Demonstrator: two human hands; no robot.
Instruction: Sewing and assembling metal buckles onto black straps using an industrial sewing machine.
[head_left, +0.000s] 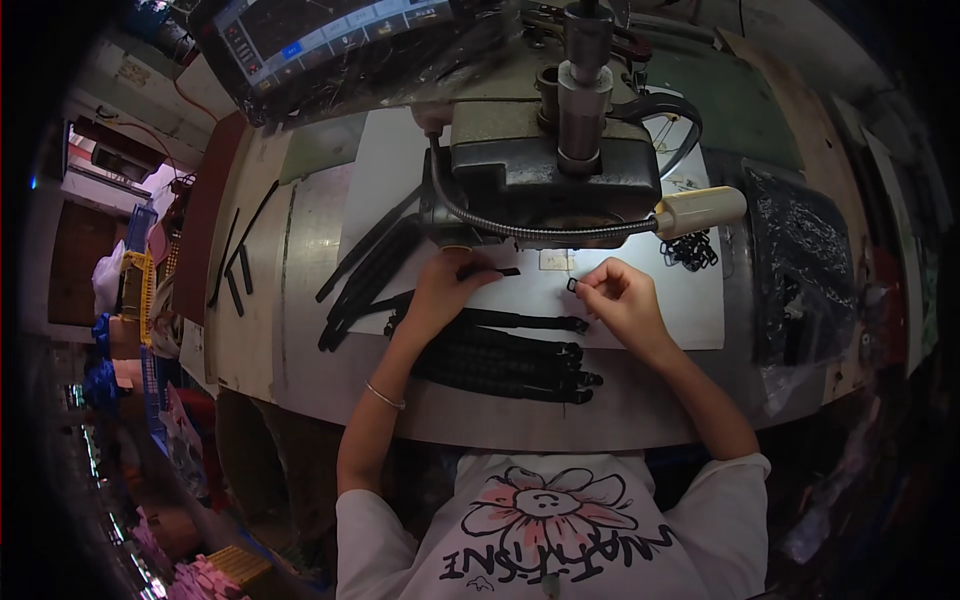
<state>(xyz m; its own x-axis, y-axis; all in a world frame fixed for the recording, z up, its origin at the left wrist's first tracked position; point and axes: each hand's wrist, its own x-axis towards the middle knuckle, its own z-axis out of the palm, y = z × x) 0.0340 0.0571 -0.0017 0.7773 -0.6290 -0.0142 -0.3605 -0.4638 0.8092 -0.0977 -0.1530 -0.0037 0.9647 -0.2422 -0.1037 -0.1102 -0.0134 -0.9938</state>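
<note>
My left hand (447, 287) pinches a black webbing strap (509, 271), its short end sticking out to the right past my fingertips. Opposite it, across a small gap, my right hand (625, 300) holds a small black buckle (572, 284) between thumb and fingers. Both hands are just in front of a sewing machine head (550, 165), over a white sheet (700, 320). Below them lies a bundle of finished-looking black straps (490, 362) with buckles at their right ends. More black straps (372, 262) run back at the left, partly hidden by my left hand.
A heap of black buckles (690, 250) sits right of the machine, under a cream-coloured handle (705, 208). A lit screen (330, 45) stands at the back left. Clear plastic with dark contents (800, 275) lies at the right. Loose strap pieces (240, 270) lie on the left.
</note>
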